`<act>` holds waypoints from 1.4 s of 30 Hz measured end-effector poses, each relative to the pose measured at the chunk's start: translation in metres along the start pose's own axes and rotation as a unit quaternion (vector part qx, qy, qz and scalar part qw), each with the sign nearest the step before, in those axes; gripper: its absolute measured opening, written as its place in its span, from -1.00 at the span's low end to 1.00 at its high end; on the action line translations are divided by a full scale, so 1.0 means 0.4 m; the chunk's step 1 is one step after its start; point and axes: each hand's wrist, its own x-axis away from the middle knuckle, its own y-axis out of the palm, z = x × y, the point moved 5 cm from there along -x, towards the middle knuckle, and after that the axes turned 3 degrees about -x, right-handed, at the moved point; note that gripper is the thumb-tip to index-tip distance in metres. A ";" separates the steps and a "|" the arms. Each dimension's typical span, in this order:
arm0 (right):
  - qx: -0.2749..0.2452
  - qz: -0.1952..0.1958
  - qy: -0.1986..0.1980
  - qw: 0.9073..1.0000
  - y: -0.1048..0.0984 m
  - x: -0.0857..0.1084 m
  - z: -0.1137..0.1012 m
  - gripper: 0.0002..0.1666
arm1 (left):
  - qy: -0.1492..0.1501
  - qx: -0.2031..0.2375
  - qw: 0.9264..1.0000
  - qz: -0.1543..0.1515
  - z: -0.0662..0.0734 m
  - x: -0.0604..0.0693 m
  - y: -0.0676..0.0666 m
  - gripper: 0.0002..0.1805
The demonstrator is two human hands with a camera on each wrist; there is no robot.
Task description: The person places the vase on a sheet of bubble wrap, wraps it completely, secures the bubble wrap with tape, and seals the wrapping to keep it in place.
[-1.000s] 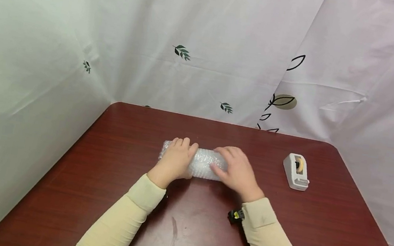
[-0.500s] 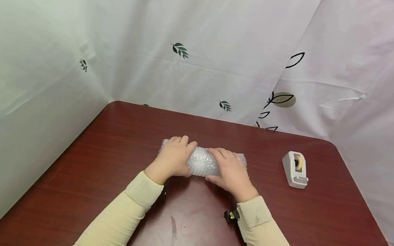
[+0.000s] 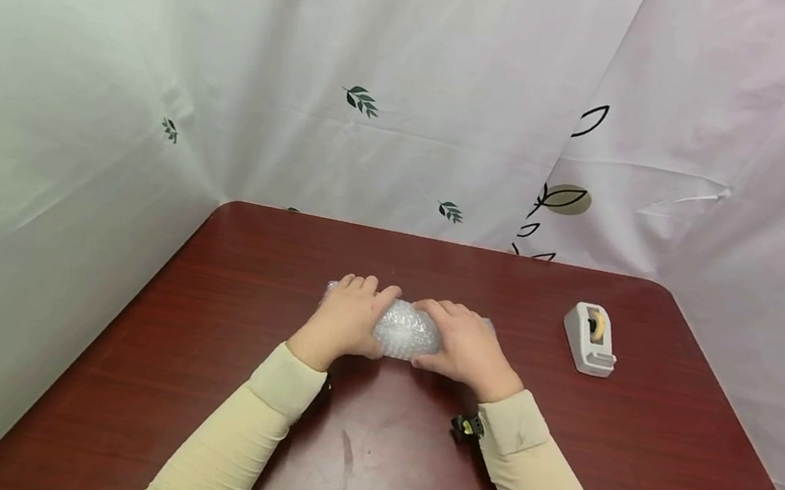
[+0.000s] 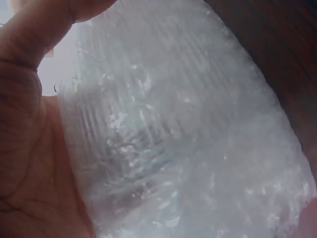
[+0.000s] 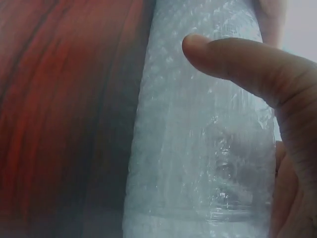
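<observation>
A roll-shaped bundle in clear bubble wrap (image 3: 406,332) lies crosswise near the middle of the table. The left hand (image 3: 346,318) grips its left part, thumb on the near side and fingers over the top. Around its right part curls the right hand (image 3: 466,346), and the shiny middle shows between the two hands. In the left wrist view the wrap (image 4: 188,129) fills most of the picture beside the palm. The right wrist view has the thumb lying across the wrap (image 5: 198,134). What the wrap encloses cannot be made out.
A white tape dispenser (image 3: 590,340) with a yellowish roll stands at the right on the dark red table (image 3: 367,476). White patterned cloth (image 3: 405,155) hangs behind and at both sides of the table.
The right hand, blurred and looser a second ago, has settled around the right part of the bundle. The left hand keeps its grip with little movement.
</observation>
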 end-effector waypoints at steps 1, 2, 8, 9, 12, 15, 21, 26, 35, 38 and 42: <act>-0.005 -0.003 0.000 1.000 -0.001 0.001 0.001 -0.08 | 0.000 -0.006 1.000 0.000 0.004 0.000 0.003 -0.09; -0.011 -0.006 0.001 1.000 -0.002 0.001 0.002 -0.08 | 0.000 -0.012 1.000 0.001 0.008 -0.001 0.005 -0.08; -0.044 -0.024 0.007 0.999 -0.007 -0.002 0.012 -0.12 | -0.004 -0.041 0.999 0.003 0.037 -0.001 0.013 -0.02; -0.046 -0.027 0.009 0.999 -0.007 -0.002 0.013 -0.12 | -0.006 -0.045 0.999 0.002 0.040 -0.002 0.014 -0.01; -0.046 -0.035 0.015 0.998 -0.009 -0.003 0.014 -0.13 | -0.006 -0.052 0.999 0.005 0.046 -0.001 0.013 0.01; -0.050 -0.042 0.022 0.998 -0.012 -0.001 0.013 -0.11 | 0.010 -0.039 0.999 0.017 0.047 -0.002 0.013 -0.01; -0.046 -0.055 0.029 0.997 -0.011 -0.001 0.001 -0.07 | 0.043 -0.014 0.997 0.059 0.021 -0.013 0.019 -0.12; -0.011 -0.047 0.006 0.999 -0.006 -0.005 -0.016 0.02 | 0.060 0.002 0.996 0.072 0.004 -0.024 0.023 -0.11; 0.033 -0.023 -0.033 0.999 -0.001 -0.004 -0.033 0.09 | 0.049 0.030 0.997 0.048 -0.006 -0.027 0.017 -0.15; 0.039 -0.025 -0.040 0.998 0.000 -0.003 -0.038 0.10 | 0.037 0.040 0.998 0.025 -0.011 -0.028 0.020 -0.17; 0.048 -0.019 -0.049 0.997 0.001 0.000 -0.041 0.11 | 0.025 0.049 0.998 0.000 -0.014 -0.030 0.023 -0.19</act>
